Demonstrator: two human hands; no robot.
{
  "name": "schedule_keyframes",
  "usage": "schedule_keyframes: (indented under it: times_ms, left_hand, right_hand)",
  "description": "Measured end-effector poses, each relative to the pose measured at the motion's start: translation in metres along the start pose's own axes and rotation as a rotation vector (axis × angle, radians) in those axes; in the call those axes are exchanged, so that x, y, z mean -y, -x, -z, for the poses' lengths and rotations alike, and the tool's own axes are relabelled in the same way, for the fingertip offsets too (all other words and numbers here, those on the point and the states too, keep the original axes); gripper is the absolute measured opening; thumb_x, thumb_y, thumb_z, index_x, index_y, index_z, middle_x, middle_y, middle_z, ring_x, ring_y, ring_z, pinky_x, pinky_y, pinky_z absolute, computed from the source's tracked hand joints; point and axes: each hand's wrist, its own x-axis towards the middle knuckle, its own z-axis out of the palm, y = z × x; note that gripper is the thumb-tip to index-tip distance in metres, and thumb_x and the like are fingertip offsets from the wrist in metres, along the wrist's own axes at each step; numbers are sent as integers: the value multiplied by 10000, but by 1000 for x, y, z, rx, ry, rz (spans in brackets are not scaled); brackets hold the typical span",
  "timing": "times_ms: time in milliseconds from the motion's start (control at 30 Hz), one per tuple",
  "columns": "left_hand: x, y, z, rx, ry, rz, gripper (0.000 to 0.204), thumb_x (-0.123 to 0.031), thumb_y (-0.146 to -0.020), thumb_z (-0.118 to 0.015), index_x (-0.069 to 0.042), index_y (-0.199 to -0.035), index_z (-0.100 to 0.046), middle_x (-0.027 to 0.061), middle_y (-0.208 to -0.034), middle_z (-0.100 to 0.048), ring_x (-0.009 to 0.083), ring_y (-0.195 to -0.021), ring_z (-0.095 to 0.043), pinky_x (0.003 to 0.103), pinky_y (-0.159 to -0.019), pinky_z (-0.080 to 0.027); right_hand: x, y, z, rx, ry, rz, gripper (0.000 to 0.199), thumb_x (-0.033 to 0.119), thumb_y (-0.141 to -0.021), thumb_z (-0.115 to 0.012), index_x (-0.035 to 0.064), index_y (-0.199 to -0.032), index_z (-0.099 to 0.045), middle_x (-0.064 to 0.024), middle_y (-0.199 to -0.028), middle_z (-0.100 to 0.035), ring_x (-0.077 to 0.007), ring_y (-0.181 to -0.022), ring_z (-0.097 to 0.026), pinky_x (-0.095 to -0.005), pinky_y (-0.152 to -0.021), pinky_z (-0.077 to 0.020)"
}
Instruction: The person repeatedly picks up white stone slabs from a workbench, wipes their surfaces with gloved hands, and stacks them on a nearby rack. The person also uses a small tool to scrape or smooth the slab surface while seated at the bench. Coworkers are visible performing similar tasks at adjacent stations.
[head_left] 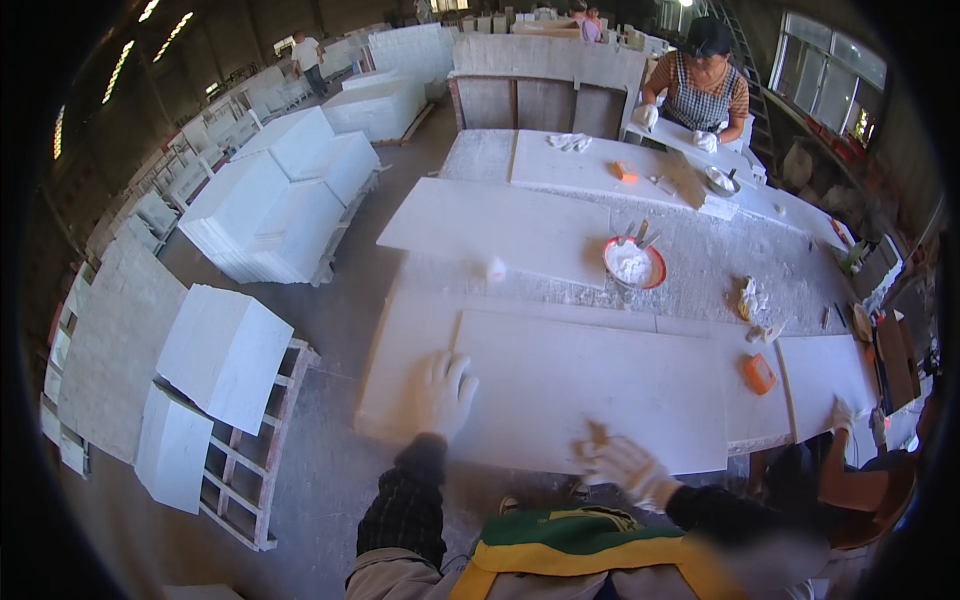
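My left hand (449, 394), in a white glove, rests on the left end of a pale stone slab (600, 380), its fingers stretched out. Near the slab's front edge is my right hand (628, 468), also gloved. Its fingers point left, apart and slightly blurred, and a brownish smudge or shadow shows beside them; I see no object held. The slab lies on top of another pale slab (395, 345), which sticks out on the left. An orange block (759, 374) sits on the stone to the right.
Beyond lies another slab (500, 220) beside a red-rimmed bowl (634, 265) of white paste with tools in it. A co-worker (700, 90) works across the table; another person's gloved hand (843, 413) is at the right. Stacked slabs (280, 195) and a pallet (262, 470) stand left.
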Motion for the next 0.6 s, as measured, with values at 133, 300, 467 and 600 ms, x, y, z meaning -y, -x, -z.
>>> schedule_keyframes:
  times_ms: [133, 300, 467, 600]
  left_hand:
    - [-6, -2, 4, 10, 36, 35, 418, -368, -988, -612, -157, -1350, -602, 170, -1463, -549, 400, -1403, -439, 532, -1113, -372]
    - [-9, -7, 15, 18, -24, 7, 406, -354, -988, -619, -143, -1335, -611, 160, -1445, -563, 383, -1402, -446, 527, -1138, -358]
    - [-3, -7, 12, 33, -47, -48, 391, -319, -995, -625, -119, -1332, -613, 160, -1441, -567, 379, -1395, -454, 497, -1184, -337]
    - [1, -9, 3, 11, -50, -34, 391, -344, -989, -627, -135, -1319, -634, 153, -1446, -575, 369, -1397, -462, 497, -1162, -360]
  right_hand:
    - [-9, 112, 38, 70, 310, -469, 501, 89, -810, -682, 96, -1305, -602, -197, -1389, -577, -434, -1327, -542, -546, -1144, -430]
    - [-5, 186, 79, 0, 639, -792, 551, 3, -892, -559, 65, -1440, -537, -197, -1410, -597, -402, -1338, -552, -501, -1102, -464]
    - [-14, 211, 109, -185, 324, -1248, 438, 43, -916, -563, 166, -1329, -643, -108, -1246, -703, -343, -1115, -664, -467, -931, -548]
    - [-44, 212, 120, -285, 643, -1021, 507, 16, -913, -529, 191, -1382, -606, -138, -1229, -694, -380, -1087, -661, -486, -917, -542]
